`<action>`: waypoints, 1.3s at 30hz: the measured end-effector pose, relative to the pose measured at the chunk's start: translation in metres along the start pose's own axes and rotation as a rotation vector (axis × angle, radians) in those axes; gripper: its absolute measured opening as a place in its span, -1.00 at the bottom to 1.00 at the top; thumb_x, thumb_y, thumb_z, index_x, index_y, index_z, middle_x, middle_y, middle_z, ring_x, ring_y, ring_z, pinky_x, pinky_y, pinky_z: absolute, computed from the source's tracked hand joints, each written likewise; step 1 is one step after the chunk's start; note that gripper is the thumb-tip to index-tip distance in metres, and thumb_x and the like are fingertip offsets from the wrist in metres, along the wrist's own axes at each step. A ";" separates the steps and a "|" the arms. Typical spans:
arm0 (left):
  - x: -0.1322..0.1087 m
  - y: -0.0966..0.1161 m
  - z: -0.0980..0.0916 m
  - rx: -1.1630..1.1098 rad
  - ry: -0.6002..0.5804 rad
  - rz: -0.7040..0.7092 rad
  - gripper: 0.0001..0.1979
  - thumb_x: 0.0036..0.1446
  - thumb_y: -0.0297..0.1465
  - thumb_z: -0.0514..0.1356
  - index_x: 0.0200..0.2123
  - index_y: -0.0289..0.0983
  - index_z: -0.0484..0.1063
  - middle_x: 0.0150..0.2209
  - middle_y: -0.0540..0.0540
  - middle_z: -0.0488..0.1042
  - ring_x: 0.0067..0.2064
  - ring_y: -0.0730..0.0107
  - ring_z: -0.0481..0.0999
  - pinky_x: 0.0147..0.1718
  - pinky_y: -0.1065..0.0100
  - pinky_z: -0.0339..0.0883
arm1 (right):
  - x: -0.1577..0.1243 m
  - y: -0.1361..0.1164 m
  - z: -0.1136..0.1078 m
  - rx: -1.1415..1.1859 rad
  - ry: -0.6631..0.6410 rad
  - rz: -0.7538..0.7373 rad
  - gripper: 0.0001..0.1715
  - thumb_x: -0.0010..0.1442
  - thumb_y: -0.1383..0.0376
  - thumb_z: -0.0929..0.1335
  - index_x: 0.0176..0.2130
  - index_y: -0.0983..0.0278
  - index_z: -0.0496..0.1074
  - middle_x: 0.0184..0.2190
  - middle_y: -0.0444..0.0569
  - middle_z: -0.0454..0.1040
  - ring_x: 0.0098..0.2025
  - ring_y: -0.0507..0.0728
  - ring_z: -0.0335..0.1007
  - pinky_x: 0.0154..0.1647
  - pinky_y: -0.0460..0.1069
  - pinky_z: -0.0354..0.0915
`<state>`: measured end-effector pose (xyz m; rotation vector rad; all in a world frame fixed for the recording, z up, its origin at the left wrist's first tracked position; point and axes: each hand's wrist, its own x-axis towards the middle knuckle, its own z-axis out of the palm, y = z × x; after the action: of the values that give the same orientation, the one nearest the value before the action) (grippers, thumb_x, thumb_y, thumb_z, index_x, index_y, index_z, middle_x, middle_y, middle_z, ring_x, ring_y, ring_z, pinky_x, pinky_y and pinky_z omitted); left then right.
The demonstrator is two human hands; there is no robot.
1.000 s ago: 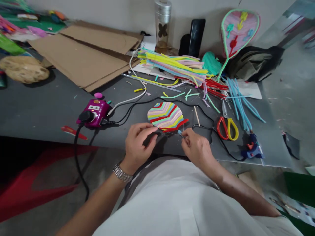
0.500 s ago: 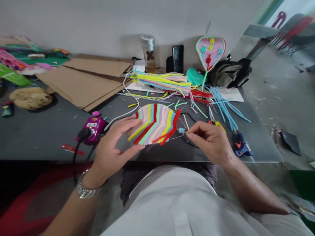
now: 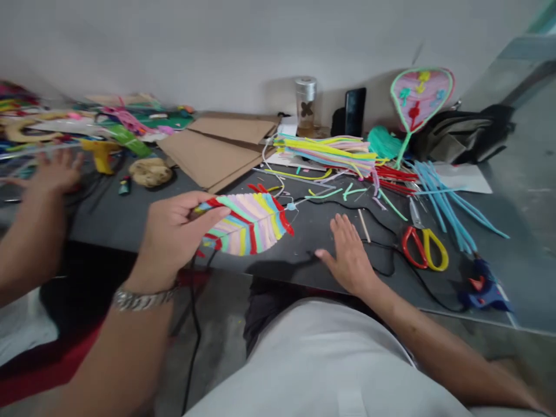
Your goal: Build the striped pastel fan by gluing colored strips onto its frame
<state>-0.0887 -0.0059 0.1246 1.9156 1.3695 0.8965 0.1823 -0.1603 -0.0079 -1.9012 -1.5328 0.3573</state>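
Observation:
A leaf-shaped craft piece of striped pipe cleaners (image 3: 247, 223), in red, yellow, mint, lilac and blue, is pinched at its left end between the thumb and fingers of my left hand (image 3: 178, 231). It hangs over the table's front edge, and a thin wire with a small light-blue bit (image 3: 291, 206) sticks out at its right end. My right hand (image 3: 350, 255) is apart from it, palm down over the dark table, fingers stretched out and nothing held. Right of that hand are a thin wooden stick (image 3: 364, 226) and scissors (image 3: 423, 248) with red and yellow handles.
Pipe cleaner bundles (image 3: 325, 149) lie at the back, near a bottle (image 3: 306, 107), a phone (image 3: 355, 112) and a fan-shaped craft (image 3: 421, 98). Blue pipe cleaners (image 3: 447, 202) and a blue glue gun (image 3: 486, 289) are at right. Cardboard (image 3: 221, 150) and another person's hand (image 3: 56, 168) are left.
My right hand has let go of the wire end and opened flat over the table. My left hand has turned the leaf piece and now pinches its left end. The view has swung left.

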 end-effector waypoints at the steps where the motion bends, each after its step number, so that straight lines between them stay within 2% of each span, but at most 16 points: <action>1: 0.004 -0.003 0.001 -0.059 -0.024 -0.037 -0.70 0.02 -0.15 0.40 -0.27 -0.24 0.65 -0.52 0.04 0.54 -0.54 0.44 0.42 -0.59 0.45 0.23 | -0.008 -0.003 0.018 -0.110 -0.080 -0.050 0.05 0.36 -0.26 0.30 0.39 0.52 0.31 0.48 0.53 0.13 0.57 0.54 -0.04 0.52 0.47 0.00; 4: 0.014 -0.009 0.009 -0.174 -0.102 -0.116 -0.70 -0.04 -0.17 0.42 -0.31 -0.26 0.62 -0.51 0.02 0.54 -0.55 0.44 0.44 -0.61 0.46 0.25 | -0.030 -0.027 0.054 -0.246 -0.326 -0.362 0.17 0.24 -0.28 0.42 0.41 0.54 0.28 0.49 0.56 0.09 0.58 0.59 -0.10 0.54 0.49 -0.08; 6: 0.019 -0.009 0.015 -0.228 -0.142 -0.150 -0.69 -0.05 -0.18 0.43 -0.30 -0.27 0.61 -0.51 0.01 0.55 -0.55 0.45 0.44 -0.60 0.47 0.26 | -0.035 -0.043 0.062 -0.146 -0.489 -0.726 -0.03 0.35 -0.22 0.36 0.41 0.40 0.33 0.47 0.36 0.22 0.58 0.37 0.00 0.58 0.30 -0.01; 8: 0.022 -0.009 0.021 -0.275 -0.167 -0.169 -0.67 -0.06 -0.18 0.44 -0.29 -0.28 0.61 -0.50 0.01 0.55 -0.55 0.47 0.43 -0.59 0.48 0.27 | -0.032 -0.050 0.060 -0.063 -0.532 -0.890 -0.22 0.45 -0.09 0.33 0.41 0.31 0.33 0.46 0.22 0.29 0.57 0.20 0.03 0.58 0.17 0.01; 11: 0.025 -0.011 0.028 -0.302 -0.234 -0.185 -0.66 -0.05 -0.18 0.45 -0.28 -0.29 0.60 -0.51 0.01 0.54 -0.55 0.48 0.42 -0.59 0.49 0.26 | -0.024 -0.045 0.048 -0.188 -0.390 -0.617 -0.21 0.42 0.05 0.39 0.44 0.40 0.27 0.47 0.36 0.24 0.57 0.32 0.02 0.57 0.33 0.00; 13: 0.027 -0.015 0.034 -0.307 -0.300 -0.188 -0.67 -0.03 -0.18 0.44 -0.29 -0.29 0.59 -0.51 0.02 0.53 -0.55 0.47 0.42 -0.59 0.50 0.24 | -0.025 -0.039 0.037 -0.265 -0.360 -0.507 -0.25 0.38 0.07 0.43 0.36 0.47 0.38 0.42 0.46 0.27 0.52 0.42 0.13 0.51 0.38 0.08; 16: 0.032 -0.021 0.050 -0.300 -0.379 -0.171 -0.68 0.01 -0.16 0.42 -0.27 -0.28 0.59 -0.52 0.03 0.52 -0.55 0.48 0.40 -0.59 0.49 0.21 | -0.031 -0.034 0.015 -0.097 -0.423 -0.722 -0.66 0.46 0.14 0.36 0.01 0.31 0.61 0.14 0.20 0.62 0.28 0.25 0.49 0.38 0.18 0.27; 18: 0.036 -0.027 0.066 -0.280 -0.450 -0.151 -0.65 0.03 -0.14 0.42 -0.23 -0.28 0.59 -0.51 0.04 0.51 -0.55 0.47 0.38 -0.59 0.48 0.19 | -0.028 -0.031 -0.007 0.036 -0.325 -0.728 -0.73 0.48 0.27 0.31 -0.16 0.22 0.61 -0.14 0.00 0.72 0.00 0.12 0.61 0.18 0.09 0.35; 20: 0.039 -0.035 0.086 -0.261 -0.531 -0.105 -0.61 0.02 -0.12 0.41 -0.19 -0.28 0.60 -0.44 0.00 0.56 -0.49 0.43 0.44 -0.53 0.45 0.25 | -0.015 -0.025 -0.030 0.039 -0.111 -0.531 -0.76 0.44 0.29 0.33 -0.24 0.22 0.59 -0.28 0.00 0.69 -0.18 0.12 0.59 -0.02 0.07 0.34; 22: 0.040 -0.044 0.107 -0.210 -0.580 -0.014 -0.59 0.05 -0.13 0.39 -0.13 -0.28 0.61 -0.29 -0.07 0.63 -0.38 0.35 0.52 -0.40 0.38 0.38 | 0.005 -0.013 -0.050 0.001 0.028 -0.291 -0.78 0.40 0.27 0.35 -0.26 0.22 0.58 -0.30 0.02 0.66 -0.22 0.14 0.56 -0.09 0.05 0.32; 24: 0.035 -0.052 0.123 -0.066 -0.567 0.122 -0.63 0.11 -0.18 0.35 -0.07 -0.27 0.62 -0.16 -0.13 0.65 -0.26 0.26 0.56 -0.24 0.26 0.46 | 0.028 0.003 -0.061 -0.006 -0.008 -0.113 -0.85 0.32 0.31 0.37 -0.24 0.23 0.57 -0.31 -0.01 0.64 -0.26 0.13 0.52 -0.15 0.01 0.31; 26: 0.024 -0.056 0.134 0.130 -0.472 0.305 -0.69 0.17 -0.27 0.31 -0.05 -0.25 0.62 -0.08 -0.19 0.63 -0.12 0.13 0.58 -0.08 0.11 0.47 | 0.048 0.016 -0.062 -0.022 -0.114 0.004 -0.89 0.24 0.35 0.39 -0.25 0.24 0.57 -0.31 -0.04 0.63 -0.29 0.11 0.49 -0.20 -0.02 0.28; 28: 0.008 -0.055 0.142 0.263 -0.356 0.506 -0.76 0.24 -0.35 0.26 -0.04 -0.22 0.62 0.01 -0.24 0.60 0.05 0.01 0.55 0.06 -0.02 0.44 | 0.066 0.022 -0.056 -0.017 -0.225 0.075 -0.90 0.20 0.38 0.40 -0.26 0.26 0.56 -0.32 -0.07 0.63 -0.29 0.08 0.49 -0.21 -0.04 0.28; 31: -0.019 -0.051 0.150 0.268 -0.362 0.733 -0.77 0.35 -0.44 0.16 -0.01 -0.21 0.58 0.16 -0.26 0.54 0.23 -0.01 0.47 0.16 -0.07 0.41 | 0.089 0.018 -0.039 0.051 -0.343 0.185 -0.89 0.21 0.45 0.38 -0.27 0.29 0.53 -0.36 -0.10 0.60 -0.35 0.04 0.52 -0.24 -0.06 0.30; 35: -0.041 -0.051 0.158 0.253 -0.417 0.775 -0.72 0.37 -0.49 0.17 0.10 -0.23 0.48 0.27 -0.32 0.46 0.39 -0.06 0.35 0.33 -0.21 0.29 | 0.115 0.000 -0.018 0.159 -0.457 0.373 -0.81 0.25 0.50 0.34 -0.17 0.30 0.48 -0.40 -0.11 0.58 -0.53 0.02 0.51 -0.35 -0.06 0.36; 39: -0.046 -0.058 0.158 0.232 -0.405 0.713 -0.70 0.38 -0.47 0.19 0.14 -0.22 0.40 0.29 -0.35 0.43 0.41 -0.07 0.35 0.38 -0.33 0.18 | 0.130 -0.013 -0.011 0.202 -0.522 0.429 -0.82 0.26 0.52 0.36 -0.19 0.28 0.45 -0.48 -0.13 0.55 -0.59 0.04 0.48 -0.42 -0.05 0.35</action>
<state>-0.0040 -0.0483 -0.0215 2.6508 0.5609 0.6039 0.2143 -0.0401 0.0327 -2.0586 -1.3072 1.2317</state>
